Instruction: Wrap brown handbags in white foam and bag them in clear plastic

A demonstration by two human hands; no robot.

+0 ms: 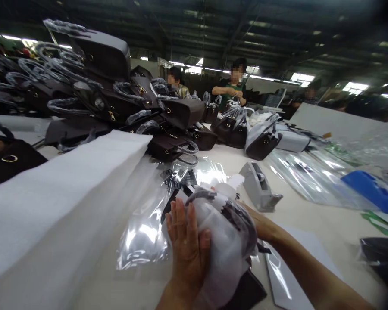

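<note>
In front of me on the table is a dark brown handbag [245, 288], largely covered by a sheet of thin white wrapping [220, 245]. Its handles [236, 215] carry clear plastic. My left hand [187, 241] lies flat against the near left side of the wrapping, fingers stretched out. From the right, my right forearm reaches to the bag's far side, where the fingers of my right hand [250, 211] are hidden behind the wrapped bag. Clear plastic bags [145, 237] lie flat to the left of the handbag.
A grey tape dispenser [260, 189] stands just beyond my right hand. White foam sheeting [67, 181] fills the left side. Brown handbags [103, 56] are piled at the back left. A blue object [371, 189] and plastic sheets [313, 176] lie right. Across the table, a co-worker [229, 92] handles a bag.
</note>
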